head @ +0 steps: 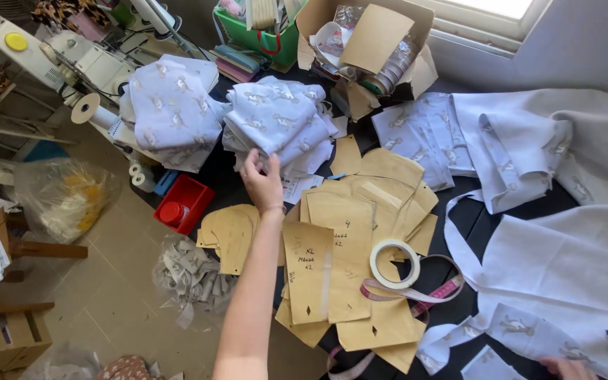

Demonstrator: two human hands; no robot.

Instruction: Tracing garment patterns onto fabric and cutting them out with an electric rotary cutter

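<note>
My left hand [263, 184] reaches the middle stack of printed fabric pieces [276, 123] on the table [469, 218], fingers pinching its front edge; next, probably lift one piece; right hand [564, 367] barely visible, grip unclear.

My left hand [263, 184] touches the near edge of the middle fabric stack [276, 119]; another stack [170, 109] lies to its left. Paper patterns [346, 239] lie in front on the table [473, 218], a tape roll [395, 264] on them. A cardboard box [367, 42] sits behind.
</note>
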